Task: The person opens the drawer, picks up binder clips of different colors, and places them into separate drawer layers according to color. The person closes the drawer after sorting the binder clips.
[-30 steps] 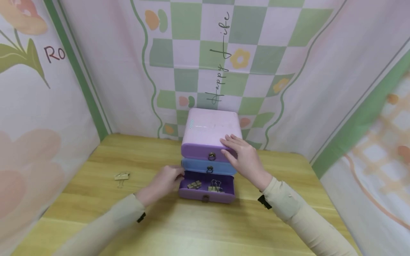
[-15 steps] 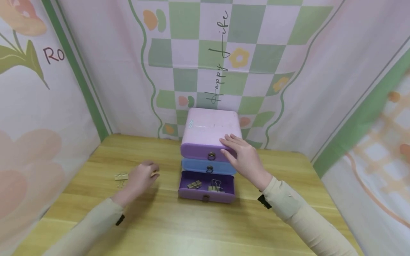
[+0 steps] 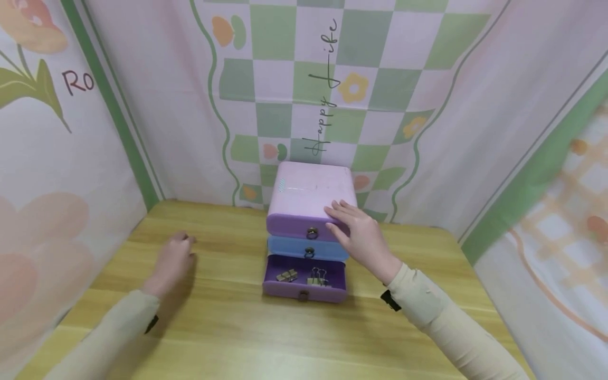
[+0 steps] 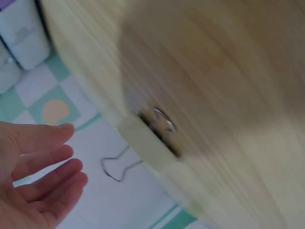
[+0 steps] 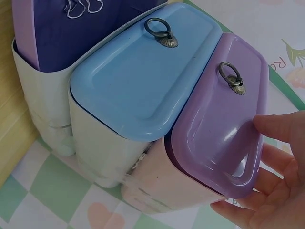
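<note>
In the head view my left hand (image 3: 171, 264) is over the left part of the table. The left wrist view shows its fingers and thumb spread apart beside a gold binder clip (image 4: 147, 142), not touching it; in the head view the hand hides that clip. My right hand (image 3: 363, 237) rests at the right front corner of a three-drawer box (image 3: 313, 187), fingers on its pink top and thumb against the purple top drawer (image 5: 224, 129). The purple bottom drawer (image 3: 304, 292) is pulled out, with binder clips (image 3: 287, 275) lying inside.
A blue middle drawer (image 3: 307, 249) is closed, with a ring pull on its front. The box stands near the back of the wooden table (image 3: 228, 338), against a checked cloth (image 3: 274, 120). More cloth hangs at both sides.
From beside the bottom drawer, my left hand has moved left across the table to where the loose binder clip lay. My right hand has stayed on the box.
</note>
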Demonstrator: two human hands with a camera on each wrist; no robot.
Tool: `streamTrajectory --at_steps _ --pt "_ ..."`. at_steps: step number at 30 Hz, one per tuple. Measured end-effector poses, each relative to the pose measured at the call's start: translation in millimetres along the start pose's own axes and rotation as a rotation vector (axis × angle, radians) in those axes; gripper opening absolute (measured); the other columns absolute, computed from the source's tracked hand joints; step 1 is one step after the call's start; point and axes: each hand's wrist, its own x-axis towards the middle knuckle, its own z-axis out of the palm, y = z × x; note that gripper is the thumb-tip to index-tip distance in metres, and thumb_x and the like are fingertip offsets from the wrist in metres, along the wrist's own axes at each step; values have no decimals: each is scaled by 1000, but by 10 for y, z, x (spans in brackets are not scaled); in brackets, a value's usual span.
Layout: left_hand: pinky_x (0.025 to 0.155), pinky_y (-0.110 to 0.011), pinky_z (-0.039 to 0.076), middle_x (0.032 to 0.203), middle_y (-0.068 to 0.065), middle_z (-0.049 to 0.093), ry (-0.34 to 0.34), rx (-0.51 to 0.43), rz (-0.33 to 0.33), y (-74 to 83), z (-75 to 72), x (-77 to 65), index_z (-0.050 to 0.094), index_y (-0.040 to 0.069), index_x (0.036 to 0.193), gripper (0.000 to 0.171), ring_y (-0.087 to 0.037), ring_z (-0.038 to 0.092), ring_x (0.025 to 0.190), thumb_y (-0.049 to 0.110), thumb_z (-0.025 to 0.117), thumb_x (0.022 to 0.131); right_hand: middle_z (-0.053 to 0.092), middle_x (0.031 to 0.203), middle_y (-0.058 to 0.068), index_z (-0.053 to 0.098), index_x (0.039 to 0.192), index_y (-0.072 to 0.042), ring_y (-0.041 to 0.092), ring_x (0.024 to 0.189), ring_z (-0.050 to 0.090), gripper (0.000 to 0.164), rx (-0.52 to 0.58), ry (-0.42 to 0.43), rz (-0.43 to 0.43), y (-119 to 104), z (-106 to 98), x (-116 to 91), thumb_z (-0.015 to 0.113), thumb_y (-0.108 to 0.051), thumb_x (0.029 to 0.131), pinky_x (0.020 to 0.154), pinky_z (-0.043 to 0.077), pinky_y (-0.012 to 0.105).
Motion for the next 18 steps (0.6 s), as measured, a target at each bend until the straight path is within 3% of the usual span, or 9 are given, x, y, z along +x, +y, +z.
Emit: streamTrajectory --at_steps 5,9,18 --pt "56 -40 55 80 -24 60 -112 59 -48 -74 -40 -9 65 -12 89 19 -32 59 67 -9 68 70 60 129 12 64 124 -13 29 125 53 37 -2 6 1 -9 -6 3 65 -28 90 103 44 48" --pt "53 -40 53 74 -22 60 -183 53 -74 -105 -61 -21 63 -9 79 9 -30 58 62 -8 67 71 60 129 11 64 124 -13 29 125 53 37 -10 6 3 -18 -7 3 66 -27 90 103 45 48" --pt "54 -42 54 69 -20 62 -230 54 -75 -172 -37 -29 62 -6 72 10 -31 60 61 -3 72 74 60 129 12 64 123 -12 29 125 53 37 -2 5 12 -24 -2 4 66 -27 89 103 44 48"
